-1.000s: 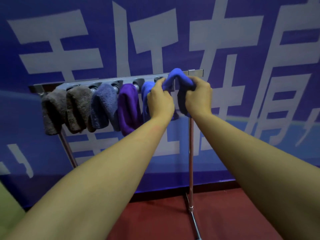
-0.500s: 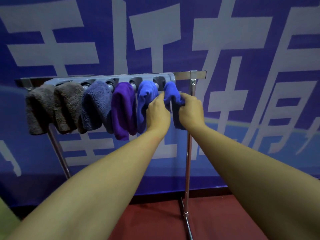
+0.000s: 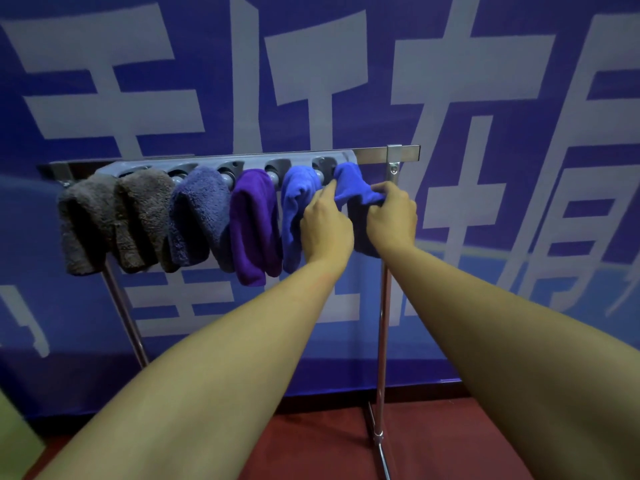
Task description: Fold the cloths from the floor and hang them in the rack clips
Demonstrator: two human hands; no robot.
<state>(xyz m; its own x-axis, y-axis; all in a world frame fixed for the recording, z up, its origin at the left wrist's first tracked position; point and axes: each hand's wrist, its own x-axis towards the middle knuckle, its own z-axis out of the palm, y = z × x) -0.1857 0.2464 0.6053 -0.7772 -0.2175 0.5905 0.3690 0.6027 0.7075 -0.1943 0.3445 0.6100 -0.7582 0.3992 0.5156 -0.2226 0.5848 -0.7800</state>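
Note:
A folded blue cloth (image 3: 349,183) hangs at the rightmost clip of the grey clip strip (image 3: 252,161) on the metal rack (image 3: 403,152). My left hand (image 3: 325,226) pinches the cloth's left side and my right hand (image 3: 393,216) grips its right side, just below the strip. Left of it hang another blue cloth (image 3: 294,209), a purple cloth (image 3: 254,223), a grey-blue cloth (image 3: 201,216) and two brown-grey cloths (image 3: 114,216). The lower part of the held cloth is hidden behind my hands.
The rack stands on thin metal legs (image 3: 382,341) on a dark red floor (image 3: 433,441). Close behind it hangs a blue banner (image 3: 485,98) with large white characters. A greenish edge (image 3: 14,441) shows at the lower left.
Both hands brought the blue cloth down from above the rack's right end to the rightmost clip, where it now hangs. The view has shifted slightly.

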